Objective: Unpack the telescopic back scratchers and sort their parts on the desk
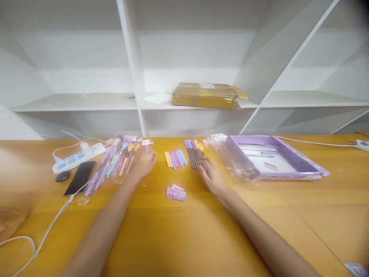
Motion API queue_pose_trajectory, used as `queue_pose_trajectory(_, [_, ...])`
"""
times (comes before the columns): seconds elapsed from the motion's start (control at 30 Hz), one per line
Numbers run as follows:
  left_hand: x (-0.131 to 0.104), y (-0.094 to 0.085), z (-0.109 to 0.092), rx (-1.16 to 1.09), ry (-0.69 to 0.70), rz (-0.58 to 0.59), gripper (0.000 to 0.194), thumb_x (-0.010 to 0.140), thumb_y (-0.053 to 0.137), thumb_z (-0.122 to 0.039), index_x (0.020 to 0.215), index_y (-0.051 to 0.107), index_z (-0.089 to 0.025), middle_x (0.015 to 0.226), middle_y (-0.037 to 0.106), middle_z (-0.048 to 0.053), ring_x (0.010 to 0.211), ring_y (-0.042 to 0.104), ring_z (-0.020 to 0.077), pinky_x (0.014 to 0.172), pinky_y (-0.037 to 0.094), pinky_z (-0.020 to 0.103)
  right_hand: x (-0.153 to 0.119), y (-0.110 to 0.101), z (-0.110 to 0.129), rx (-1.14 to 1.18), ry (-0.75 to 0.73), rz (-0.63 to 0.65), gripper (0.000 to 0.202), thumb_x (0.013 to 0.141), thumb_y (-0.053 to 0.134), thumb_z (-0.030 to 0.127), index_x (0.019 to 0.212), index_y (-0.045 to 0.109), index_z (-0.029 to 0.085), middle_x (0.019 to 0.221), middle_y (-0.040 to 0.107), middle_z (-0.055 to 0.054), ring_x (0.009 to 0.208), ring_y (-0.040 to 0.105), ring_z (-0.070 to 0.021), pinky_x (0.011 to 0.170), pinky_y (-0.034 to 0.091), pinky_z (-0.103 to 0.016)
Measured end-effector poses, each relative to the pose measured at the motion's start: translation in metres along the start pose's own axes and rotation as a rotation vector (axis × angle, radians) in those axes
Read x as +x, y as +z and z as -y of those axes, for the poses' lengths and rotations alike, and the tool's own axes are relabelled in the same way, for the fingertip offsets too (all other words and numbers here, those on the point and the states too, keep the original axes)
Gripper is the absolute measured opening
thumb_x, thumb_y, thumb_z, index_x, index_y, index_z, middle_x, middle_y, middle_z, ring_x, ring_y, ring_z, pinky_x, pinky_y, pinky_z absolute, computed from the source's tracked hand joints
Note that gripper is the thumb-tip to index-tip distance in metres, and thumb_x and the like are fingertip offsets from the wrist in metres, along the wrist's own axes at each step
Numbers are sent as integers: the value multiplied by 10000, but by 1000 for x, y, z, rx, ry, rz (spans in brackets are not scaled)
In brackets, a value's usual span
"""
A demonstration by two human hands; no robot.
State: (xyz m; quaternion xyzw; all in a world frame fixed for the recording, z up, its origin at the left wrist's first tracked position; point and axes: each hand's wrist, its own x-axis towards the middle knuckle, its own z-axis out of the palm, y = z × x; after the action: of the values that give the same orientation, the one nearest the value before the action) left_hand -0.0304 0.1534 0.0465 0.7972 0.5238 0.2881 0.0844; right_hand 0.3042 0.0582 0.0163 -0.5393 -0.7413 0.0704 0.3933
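My left hand (146, 163) is curled at the right end of a spread of thin sticks with hand-shaped tips, several in clear wrappers. Its fingertips are partly hidden, beside pink tips; what they hold is unclear. My right hand (212, 175) has its fingers apart, at the lower ends of a row of dark sticks (193, 157) with coloured hand-shaped tips. Between the hands lie short coloured tubes (175, 158) in yellow, purple, pink and blue. Wrapped sticks (100, 169) lie further left. Small pink printed cards (177, 193) rest in front of the tubes.
At right stands a shallow purple box (313, 169) with thin items and a card inside; crumpled clear plastic (239, 165) lies against it. On the left are a power strip (70, 161), a black phone (80, 179), a mouse (62, 176) and cables. A taped carton (203, 95) sits on the shelf.
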Motion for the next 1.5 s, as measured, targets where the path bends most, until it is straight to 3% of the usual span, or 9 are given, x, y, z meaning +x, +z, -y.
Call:
queue_pose_trajectory(0.13, [5,-10,41,144,-140,-57,205,904,595,-219,1089,652,-153,1224,625,221,1274,569,440,1132,435,635,-20,2,9,38,-70,16,246,1077,448,308,1118,680,238,1257,664,-133,1226,619,-291,1105,504,-533])
queue_pose_trajectory(0.27, [1,-3,60,238,-187,-22,327,904,608,-255,1193,612,-101,1240,629,268,1291,556,470,1135,430,612,-23,2,11,65,-109,59,229,1057,459,255,1102,684,248,1233,669,-129,1186,632,-292,1055,535,-541])
queue_pose_trajectory(0.43, [4,2,62,326,-183,1,377,929,561,-234,1282,576,-100,1354,608,282,1365,530,447,1166,416,566,-23,5,8,88,-157,70,211,1055,462,233,1074,671,247,1210,675,-122,1162,646,-287,1027,551,-522])
queue_pose_trajectory(0.7, [6,-10,72,294,-327,29,416,848,585,-135,1262,580,-100,1054,733,203,961,727,337,859,571,401,-26,5,6,78,-143,100,196,1054,486,245,1080,679,264,1193,681,-120,1145,647,-307,1007,550,-548])
queue_pose_trajectory(1.0, [16,-69,38,202,-307,-24,215,903,531,-174,1101,614,-169,1047,704,164,1040,689,371,963,537,507,-25,2,9,113,-110,71,199,1055,482,263,1096,677,259,1202,677,-117,1170,643,-308,1047,531,-555])
queue_pose_trajectory(1.13, [-13,-77,-6,48,-184,157,235,923,488,-238,1100,642,-251,940,706,50,861,690,267,809,580,397,-27,9,23,442,141,120,247,1066,517,428,1209,623,257,1207,671,-113,949,702,-253,823,627,-464])
queue_pose_trajectory(1.27, [-70,-51,-51,-556,-86,678,410,846,502,-195,1226,636,-267,1083,691,45,960,648,237,864,554,366,-31,14,43,1002,441,255,613,989,618,619,1485,418,319,1320,645,-112,789,718,-201,480,554,-298])
queue_pose_trajectory(1.37, [-101,-34,-67,-747,-44,940,513,791,511,-154,1279,623,-262,1155,667,44,992,612,218,914,514,353,-35,14,55,1174,488,450,692,909,756,592,1474,474,308,1175,696,-63,690,685,-161,428,501,-246])
queue_pose_trajectory(1.5, [-110,-27,-62,-781,-68,1056,584,781,534,-143,1350,582,-265,1160,633,50,993,569,217,933,479,359,-42,20,63,1175,449,518,575,865,846,462,1335,591,251,904,664,26,661,627,-115,561,538,-236])
